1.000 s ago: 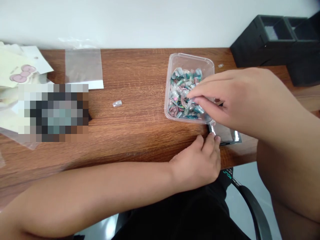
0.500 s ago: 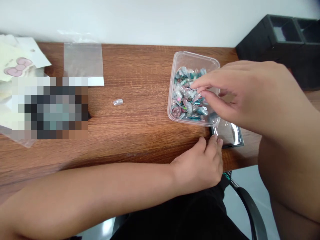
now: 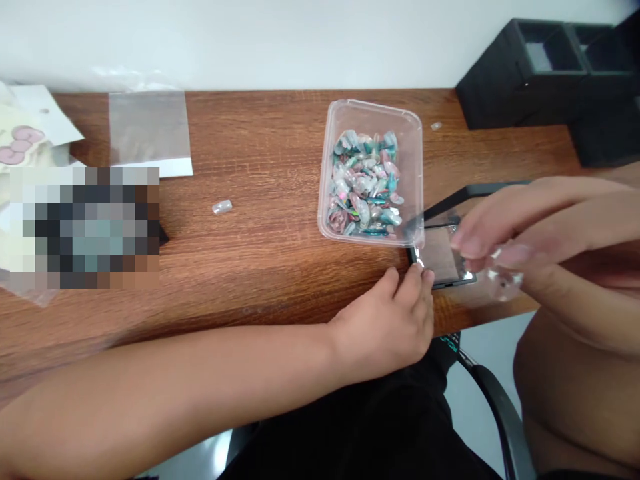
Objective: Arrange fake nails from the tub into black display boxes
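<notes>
My right hand (image 3: 510,240) is at the right, thumb and fingers pinching a small clear, shiny piece (image 3: 505,283) whose exact kind I cannot make out. Below it lies a black-framed case (image 3: 443,257) with a transparent window, its black lid (image 3: 463,197) raised behind. Palm down at the desk edge, my left hand (image 3: 387,317) rests its slightly spread fingertips on the case's left corner; its thumb is hidden. Beside the case, a clear plastic tub (image 3: 413,143) holds many false nails (image 3: 365,183) in teal, pink and clear tones, overlapping the case's corner.
A single pale false nail (image 3: 223,207) lies left of the tub, and a tiny clear piece (image 3: 437,125) behind it. Black compartment boxes (image 3: 530,93) stand at the back right. A clear bag (image 3: 147,127), printed cards (image 3: 47,113) and a blurred-out item (image 3: 103,230) are at the left.
My right hand has moved from over the tub to the right, above the case, and now pinches a clear piece. The view has shifted slightly; my left hand stays at the case.
</notes>
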`<move>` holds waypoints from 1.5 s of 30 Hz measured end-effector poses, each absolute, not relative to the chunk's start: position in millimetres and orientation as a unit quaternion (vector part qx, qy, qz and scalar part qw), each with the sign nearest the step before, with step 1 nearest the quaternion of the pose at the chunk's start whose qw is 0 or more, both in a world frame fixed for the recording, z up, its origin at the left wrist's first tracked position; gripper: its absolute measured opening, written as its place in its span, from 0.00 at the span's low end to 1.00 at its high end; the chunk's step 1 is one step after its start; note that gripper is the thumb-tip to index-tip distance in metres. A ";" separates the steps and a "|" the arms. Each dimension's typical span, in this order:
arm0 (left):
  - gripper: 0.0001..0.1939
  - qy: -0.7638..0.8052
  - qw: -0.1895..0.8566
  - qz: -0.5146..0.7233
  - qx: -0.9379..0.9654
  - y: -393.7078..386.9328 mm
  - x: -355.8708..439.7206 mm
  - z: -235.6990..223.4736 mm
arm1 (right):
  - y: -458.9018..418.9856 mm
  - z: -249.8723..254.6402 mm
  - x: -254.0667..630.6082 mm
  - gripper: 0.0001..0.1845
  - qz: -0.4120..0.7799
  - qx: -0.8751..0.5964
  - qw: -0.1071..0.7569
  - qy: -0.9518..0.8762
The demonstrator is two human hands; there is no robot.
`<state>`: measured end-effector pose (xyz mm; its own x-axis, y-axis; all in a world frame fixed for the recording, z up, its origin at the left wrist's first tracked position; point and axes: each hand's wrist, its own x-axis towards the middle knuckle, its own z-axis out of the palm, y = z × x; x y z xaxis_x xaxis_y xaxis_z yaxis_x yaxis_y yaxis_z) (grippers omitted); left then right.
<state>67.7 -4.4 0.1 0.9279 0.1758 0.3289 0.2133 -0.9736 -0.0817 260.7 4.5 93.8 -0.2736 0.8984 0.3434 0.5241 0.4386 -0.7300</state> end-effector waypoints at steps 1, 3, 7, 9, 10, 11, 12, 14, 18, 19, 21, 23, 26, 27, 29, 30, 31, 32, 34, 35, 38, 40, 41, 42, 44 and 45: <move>0.18 -0.099 0.057 -0.165 -0.980 -4.0 67.7 -0.5 | -0.9 89.2 263.7 0.07 0.257 -0.467 0.405 -0.743; 0.18 -0.100 0.050 -0.168 -0.979 -3.1 67.6 -1.2 | -9.5 82.4 269.6 0.06 0.268 -0.450 0.443 -0.728; 0.21 -0.098 0.036 -0.170 -0.980 -0.8 66.8 -1.1 | -20.3 73.5 286.4 0.14 0.250 -0.414 0.457 -0.746; 0.22 -0.095 0.032 -0.169 -0.981 0.3 66.4 -0.5 | -23.7 65.5 297.2 0.19 0.247 -0.404 0.443 -0.762; 0.22 -0.093 0.030 -0.166 -0.981 0.7 66.2 -0.2 | -24.7 60.0 302.6 0.21 0.245 -0.405 0.432 -0.768; 0.21 -0.091 0.028 -0.164 -0.982 1.0 66.0 0.1 | -25.0 53.7 307.6 0.23 0.242 -0.411 0.420 -0.772; 0.21 -0.091 0.026 -0.162 -0.982 1.1 65.8 0.4 | -24.8 47.0 312.3 0.23 0.232 -0.419 0.409 -0.777; 0.20 -0.091 0.023 -0.163 -0.982 1.2 65.6 0.7 | -22.4 34.1 320.3 0.24 0.193 -0.439 0.389 -0.786; 0.21 -0.094 0.015 -0.167 -0.981 1.6 65.6 1.4 | -14.3 18.7 329.0 0.25 0.115 -0.459 0.351 -0.808; 0.20 -0.094 0.012 -0.167 -0.981 1.9 65.8 1.7 | -12.5 17.2 329.4 0.24 0.105 -0.466 0.343 -0.809; 0.20 -0.097 0.007 -0.167 -0.981 2.8 65.9 2.3 | -9.9 15.4 327.9 0.19 0.087 -0.492 0.325 -0.803; 0.19 -0.098 0.006 -0.168 -0.981 3.7 65.9 2.8 | -8.6 13.4 324.9 0.16 0.071 -0.518 0.310 -0.794; 0.19 -0.096 0.008 -0.168 -0.981 4.7 65.7 3.0 | -9.2 9.0 321.6 0.16 0.063 -0.540 0.310 -0.780; 0.19 -0.095 0.008 -0.168 -0.981 4.8 65.6 2.9 | -10.1 7.6 321.3 0.18 0.065 -0.546 0.313 -0.775; 0.19 -0.095 0.008 -0.167 -0.981 5.0 65.6 2.9 | -12.6 5.9 321.5 0.21 0.067 -0.553 0.315 -0.768; 0.19 -0.095 0.008 -0.166 -0.981 5.0 65.7 3.0 | -14.0 5.6 321.7 0.22 0.069 -0.556 0.313 -0.767; 0.19 -0.096 0.008 -0.166 -0.981 5.0 65.8 3.1 | -15.4 5.7 321.7 0.23 0.071 -0.557 0.312 -0.766; 0.19 -0.096 0.007 -0.166 -0.981 5.1 66.0 3.3 | -16.6 6.1 321.4 0.22 0.076 -0.559 0.312 -0.764; 0.19 -0.097 0.007 -0.167 -0.981 5.3 66.3 3.7 | -18.3 6.9 319.9 0.20 0.085 -0.564 0.308 -0.761; 0.19 -0.098 0.006 -0.168 -0.981 5.4 66.5 3.9 | -18.8 7.1 318.9 0.21 0.084 -0.566 0.305 -0.762; 0.19 -0.097 0.005 -0.170 -0.981 5.5 66.9 3.9 | -19.4 6.9 316.5 0.22 0.066 -0.562 0.298 -0.769; 0.19 -0.097 0.004 -0.168 -0.981 5.5 66.9 3.9 | -20.3 6.5 316.4 0.21 0.064 -0.565 0.300 -0.765; 0.19 -0.098 0.004 -0.168 -0.981 5.6 66.9 3.9 | -21.1 6.4 317.0 0.21 0.067 -0.569 0.303 -0.761; 0.19 -0.098 0.004 -0.167 -0.981 5.6 66.8 4.0 | -22.1 6.5 317.9 0.21 0.071 -0.571 0.306 -0.759; 0.19 -0.099 0.004 -0.168 -0.981 5.8 66.5 4.4 | -24.4 7.3 320.4 0.20 0.068 -0.569 0.305 -0.761; 0.19 -0.098 0.003 -0.167 -0.981 5.9 66.3 4.5 | -25.6 7.9 321.8 0.19 0.061 -0.565 0.301 -0.766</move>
